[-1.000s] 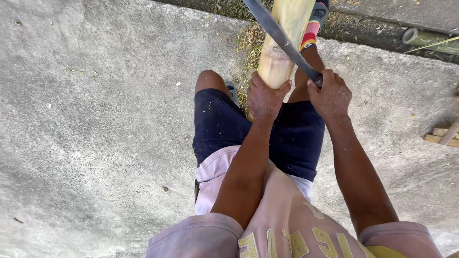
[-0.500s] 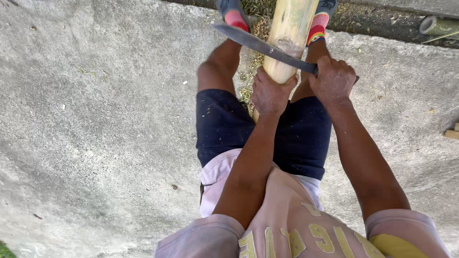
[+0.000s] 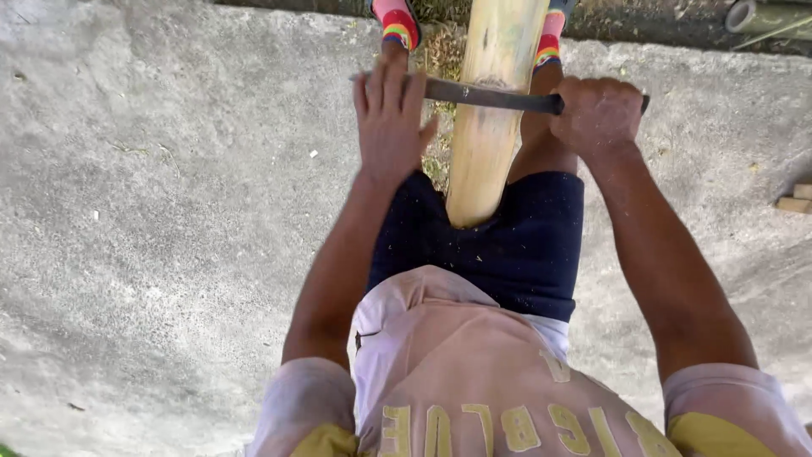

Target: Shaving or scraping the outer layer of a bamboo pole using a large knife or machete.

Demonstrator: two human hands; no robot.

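While the right hand is clenched in a fist around the dark handle of a long blade, the left hand lies with its fingers spread and flat against the blade's far end, pressing on it rather than closing round it. That blade lies crosswise over a pale yellow bamboo pole, touching its upper face. The pole runs lengthwise between the person's legs, its near cut end resting against the dark blue shorts. Striped, brightly coloured socks show on either side of the pole near the top edge. Underneath all this is rough grey concrete ground, with small wooden blocks at the right edge.
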